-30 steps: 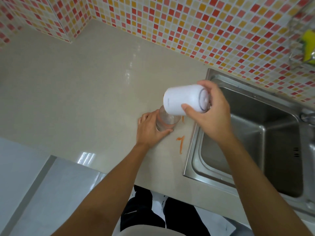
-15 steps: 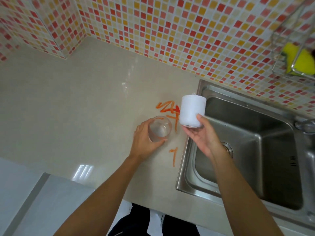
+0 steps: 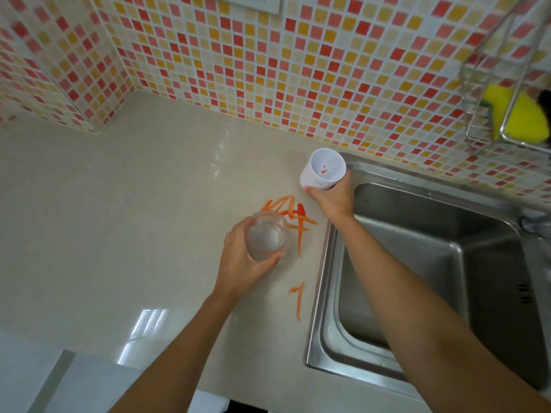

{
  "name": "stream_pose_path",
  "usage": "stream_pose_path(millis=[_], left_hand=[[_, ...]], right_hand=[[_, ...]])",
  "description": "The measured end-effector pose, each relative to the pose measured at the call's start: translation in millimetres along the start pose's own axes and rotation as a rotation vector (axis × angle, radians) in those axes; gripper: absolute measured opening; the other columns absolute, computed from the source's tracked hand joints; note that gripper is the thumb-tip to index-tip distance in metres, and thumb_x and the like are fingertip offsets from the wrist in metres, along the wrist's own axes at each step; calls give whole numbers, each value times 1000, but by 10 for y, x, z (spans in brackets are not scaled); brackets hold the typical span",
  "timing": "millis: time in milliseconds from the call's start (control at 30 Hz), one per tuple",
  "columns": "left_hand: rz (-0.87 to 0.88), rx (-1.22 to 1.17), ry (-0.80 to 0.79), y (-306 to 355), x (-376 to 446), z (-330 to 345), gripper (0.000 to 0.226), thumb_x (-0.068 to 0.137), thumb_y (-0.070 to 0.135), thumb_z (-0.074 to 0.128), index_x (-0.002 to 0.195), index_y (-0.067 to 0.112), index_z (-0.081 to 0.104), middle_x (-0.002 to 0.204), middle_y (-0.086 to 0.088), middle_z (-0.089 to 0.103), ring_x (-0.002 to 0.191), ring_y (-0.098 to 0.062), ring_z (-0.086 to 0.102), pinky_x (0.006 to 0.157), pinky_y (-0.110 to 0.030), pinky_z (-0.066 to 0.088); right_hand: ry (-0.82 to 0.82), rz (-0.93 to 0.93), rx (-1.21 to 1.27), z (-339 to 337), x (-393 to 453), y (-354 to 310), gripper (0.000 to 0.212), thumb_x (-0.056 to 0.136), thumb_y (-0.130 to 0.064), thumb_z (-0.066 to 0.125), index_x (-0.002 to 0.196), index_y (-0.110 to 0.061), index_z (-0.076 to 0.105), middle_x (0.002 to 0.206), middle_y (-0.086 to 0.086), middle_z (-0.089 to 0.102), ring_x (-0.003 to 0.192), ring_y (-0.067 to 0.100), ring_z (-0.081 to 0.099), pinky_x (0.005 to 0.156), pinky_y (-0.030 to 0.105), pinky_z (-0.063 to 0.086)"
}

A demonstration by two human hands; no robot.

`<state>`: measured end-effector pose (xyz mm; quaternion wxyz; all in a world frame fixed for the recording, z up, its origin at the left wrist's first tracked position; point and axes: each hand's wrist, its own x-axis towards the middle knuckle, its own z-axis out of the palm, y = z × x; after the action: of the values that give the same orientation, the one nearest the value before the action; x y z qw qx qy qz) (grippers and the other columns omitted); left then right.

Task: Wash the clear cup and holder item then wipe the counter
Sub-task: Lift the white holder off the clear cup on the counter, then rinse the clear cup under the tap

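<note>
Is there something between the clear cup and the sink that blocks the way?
Nothing visible blocks it. The left hand holds the clear cup over the counter; only orange smears lie flat between it and the sink.

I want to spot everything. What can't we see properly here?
- Tap: head view, cut off by the right edge.
- Sponge: partly behind the wire rack.
- Sink bottom: hidden by the right arm.
- Cup base: covered by the left hand.

Two bare forearms reach forward. The left hand (image 3: 238,260) curls its fingers around a clear cup (image 3: 267,236); the right hand (image 3: 334,198), farther out, grips a white holder (image 3: 323,172) from below.
</note>
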<state>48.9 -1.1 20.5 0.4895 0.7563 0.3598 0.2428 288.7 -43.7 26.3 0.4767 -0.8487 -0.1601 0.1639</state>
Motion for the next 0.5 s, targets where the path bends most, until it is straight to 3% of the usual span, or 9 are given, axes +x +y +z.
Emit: stream_pose_path(millis=[67,200,300,400,500], left_hand=[[-7,9,-6,8,18,10,75,62,38,89,122,37,46,116,27,52,110,10,49,90,-9,40],[-12,25,-8,-1,29,44,78,61,42,89,126,33,46,118,26,52,111,7,50,92,-16,44],[0,35,-13,48,18,77,79,61,44,88,126,33,46,120,25,52,112,3,50,95,-28,49],[14,39,-28,127,-15,100,78,61,42,89,126,36,45,118,31,50,112,9,48,95,-24,47],[66,20,-19,303,-70,125,73,62,31,90,121,40,47,114,39,52,109,14,50,92,-10,41]], right_hand=[[-5,-10,-27,44,49,47,93,60,-31,90,135,-22,36,133,0,51,120,18,51,101,40,47],[-23,-39,-68,89,93,67,92,64,-28,89,138,-21,34,136,1,49,123,19,49,101,37,46],[-75,-39,-78,70,89,65,97,65,-27,88,142,-22,29,141,1,45,128,21,46,106,41,43],[-118,-50,-61,-46,-2,61,110,66,-25,88,150,-25,17,150,2,37,137,25,38,110,48,37],[-96,-63,-129,-265,-218,100,100,80,-26,78,155,-18,12,158,6,26,144,25,27,115,41,28]])
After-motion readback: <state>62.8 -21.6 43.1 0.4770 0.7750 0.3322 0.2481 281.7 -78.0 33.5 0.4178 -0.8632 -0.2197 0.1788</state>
